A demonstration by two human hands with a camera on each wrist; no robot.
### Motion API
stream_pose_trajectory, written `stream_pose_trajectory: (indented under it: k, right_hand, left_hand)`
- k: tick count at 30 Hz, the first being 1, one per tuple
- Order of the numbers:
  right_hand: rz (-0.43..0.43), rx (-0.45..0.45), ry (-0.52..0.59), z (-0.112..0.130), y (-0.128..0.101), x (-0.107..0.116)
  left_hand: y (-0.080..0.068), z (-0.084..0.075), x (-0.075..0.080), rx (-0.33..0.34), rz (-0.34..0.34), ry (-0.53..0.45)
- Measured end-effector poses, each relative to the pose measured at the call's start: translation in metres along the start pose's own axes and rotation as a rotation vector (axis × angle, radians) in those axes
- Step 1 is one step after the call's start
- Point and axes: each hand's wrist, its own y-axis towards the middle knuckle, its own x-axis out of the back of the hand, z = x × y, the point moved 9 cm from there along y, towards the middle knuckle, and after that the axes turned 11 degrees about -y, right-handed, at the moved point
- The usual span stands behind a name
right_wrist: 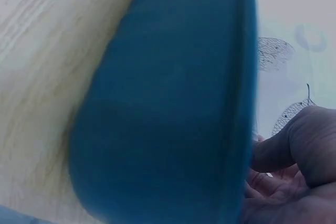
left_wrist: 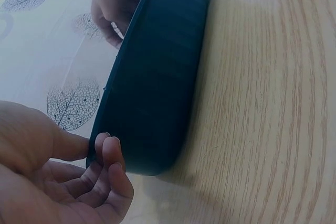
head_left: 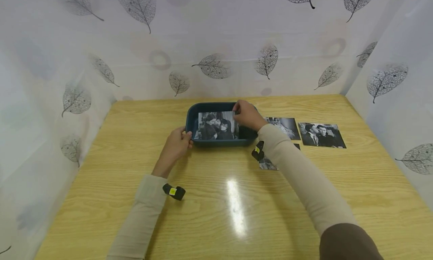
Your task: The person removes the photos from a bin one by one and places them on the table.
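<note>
A dark teal tray (head_left: pixel 220 142) sits at the middle back of the wooden table (head_left: pixel 209 215). A black-and-white photo (head_left: pixel 215 126) of people lies in it. My right hand (head_left: pixel 236 111) pinches the photo's far right corner over the tray. My left hand (head_left: pixel 187 136) grips the tray's near left corner, thumb on the rim. The left wrist view shows the tray's outer wall (left_wrist: pixel 157 77), my left hand (left_wrist: pixel 97 150) at its corner and my right hand (left_wrist: pixel 115 3) beyond. In the right wrist view the blurred tray wall (right_wrist: pixel 168 103) fills the frame, with my right hand (right_wrist: pixel 294 166) beside its rim.
To the right of the tray, two black-and-white photos (head_left: pixel 285 126) (head_left: pixel 322 135) lie flat on the table. A third photo (head_left: pixel 268 164) is partly hidden under my right forearm. Leaf-patterned curtains (head_left: pixel 216 64) close off the back and both sides.
</note>
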Motion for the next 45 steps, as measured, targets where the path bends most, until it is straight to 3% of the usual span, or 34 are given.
stream_pose_trajectory:
  k: [12,20,29,35,45]
  right_hand:
    - [-0.023,-0.069,0.146,-0.009,-0.006,0.025]
    - [-0.052,-0.063,0.146,-0.016,-0.016,0.054]
    - [-0.025,-0.089,0.176,-0.031,-0.039,0.09]
    - [-0.027,-0.121,0.161,-0.052,-0.061,0.116]
    - [-0.015,-0.191,0.095,-0.11,-0.101,0.146]
  left_hand:
    - [0.0,-0.001,-0.001,-0.009,0.0,0.002]
    - [0.0,-0.001,-0.001,0.0,-0.011,0.013]
    - [0.001,0.001,-0.001,-0.007,0.007,-0.05]
    - [0.001,0.002,-0.001,-0.007,0.002,-0.028]
    - [-0.001,0.0,0.0,-0.005,0.004,-0.013]
